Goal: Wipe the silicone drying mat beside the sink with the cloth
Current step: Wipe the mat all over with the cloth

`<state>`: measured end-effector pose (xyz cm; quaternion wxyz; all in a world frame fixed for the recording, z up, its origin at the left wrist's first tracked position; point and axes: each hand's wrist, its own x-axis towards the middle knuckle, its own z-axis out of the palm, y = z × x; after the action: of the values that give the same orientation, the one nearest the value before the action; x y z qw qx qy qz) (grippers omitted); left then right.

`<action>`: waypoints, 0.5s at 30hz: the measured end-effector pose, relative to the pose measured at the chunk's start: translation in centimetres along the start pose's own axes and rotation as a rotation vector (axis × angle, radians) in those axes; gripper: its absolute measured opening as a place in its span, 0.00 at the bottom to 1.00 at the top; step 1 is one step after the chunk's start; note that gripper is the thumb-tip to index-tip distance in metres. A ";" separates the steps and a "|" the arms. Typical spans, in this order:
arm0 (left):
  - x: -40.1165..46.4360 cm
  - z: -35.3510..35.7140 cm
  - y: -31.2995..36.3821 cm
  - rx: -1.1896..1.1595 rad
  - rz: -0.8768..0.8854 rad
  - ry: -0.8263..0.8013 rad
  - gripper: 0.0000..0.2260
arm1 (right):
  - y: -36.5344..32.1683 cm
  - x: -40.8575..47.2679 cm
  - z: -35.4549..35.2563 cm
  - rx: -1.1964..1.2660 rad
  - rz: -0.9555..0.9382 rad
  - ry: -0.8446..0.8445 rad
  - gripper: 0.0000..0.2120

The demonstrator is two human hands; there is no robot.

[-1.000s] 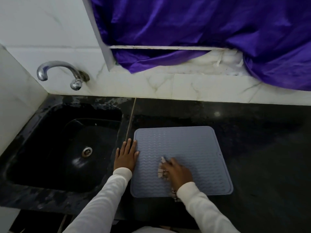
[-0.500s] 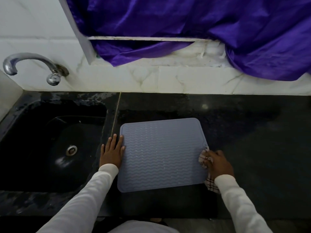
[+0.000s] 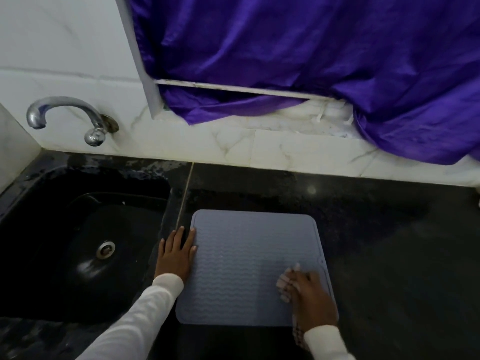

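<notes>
Head view: the right hand [image 3: 310, 297] presses a bunched checked cloth [image 3: 285, 285] onto the near right part of the grey silicone mat [image 3: 246, 255]. The left hand [image 3: 176, 255] lies flat, fingers spread, pinning the mat's left edge beside the black sink [image 3: 85, 242]. Wiping looks mid-stroke; the far half likely comes next, needing firm, even sweeps.

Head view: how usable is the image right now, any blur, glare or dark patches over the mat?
Head view: dim overall, with the black counter and sink nearly swallowing detail; the mat stays readable, its wave ridges visible. The right hand and cloth are motion-blurred; the left hand is sharp. Glare on the tap; wide-angle bending at the edges.
</notes>
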<state>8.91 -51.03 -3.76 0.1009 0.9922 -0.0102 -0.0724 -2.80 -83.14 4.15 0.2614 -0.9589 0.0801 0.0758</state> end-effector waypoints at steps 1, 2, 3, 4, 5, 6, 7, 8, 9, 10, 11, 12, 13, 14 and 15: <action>-0.1 0.2 0.0 -0.002 -0.001 -0.003 0.30 | -2.2 0.0 0.6 0.016 -0.080 -0.009 0.11; 0.0 0.3 -0.1 -0.008 -0.003 -0.007 0.30 | -4.5 0.0 1.3 0.008 -0.141 -0.006 0.11; 0.0 0.5 -0.2 -0.015 -0.007 -0.013 0.30 | -6.6 0.2 1.8 0.000 -0.174 -0.026 0.11; 0.1 0.6 -0.3 -0.025 -0.011 -0.018 0.30 | -8.2 0.7 2.8 -0.038 -0.190 -0.012 0.12; 0.1 0.7 -0.4 -0.030 -0.011 -0.013 0.30 | -10.1 1.3 3.6 -0.032 -0.188 -0.023 0.13; 0.2 0.9 -0.5 -0.034 -0.010 -0.006 0.30 | -11.4 1.8 4.9 -0.042 -0.211 -0.041 0.14; 0.1 0.8 -0.7 -0.037 -0.011 -0.009 0.30 | -12.9 2.3 6.1 -0.059 -0.236 -0.041 0.15; 0.2 1.0 -1.0 -0.045 -0.008 -0.013 0.29 | -13.9 2.8 7.2 -0.109 -0.270 -0.028 0.16; 0.1 1.0 -1.2 -0.051 -0.001 -0.022 0.27 | -14.6 3.3 8.3 -0.178 -0.299 -0.018 0.18; 0.2 1.1 -1.4 -0.051 0.011 -0.019 0.26 | -14.8 3.9 9.1 -0.223 -0.316 -0.086 0.20; 0.1 1.1 -1.5 -0.044 0.015 -0.020 0.26 | -15.0 4.3 8.9 -0.283 -0.276 -0.225 0.21; 0.1 1.0 -1.6 -0.057 0.016 -0.020 0.26 | -14.7 4.9 9.3 -0.337 -0.253 -0.266 0.22; 0.1 0.9 -1.7 -0.068 0.017 -0.043 0.26 | -13.8 5.4 10.6 -0.352 -0.268 -0.247 0.23; 0.0 1.0 -1.9 -0.081 0.030 -0.038 0.26 | -13.7 5.3 11.2 -0.305 -0.272 -0.251 0.25; 0.0 0.7 -1.9 -0.099 0.032 -0.027 0.25 | -14.3 4.6 10.8 -0.295 -0.264 -0.305 0.24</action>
<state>8.83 -49.26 -4.83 0.1509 0.9846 -0.0241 -0.0848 3.36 -65.95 1.03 0.1355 -0.9663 -0.0981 0.1958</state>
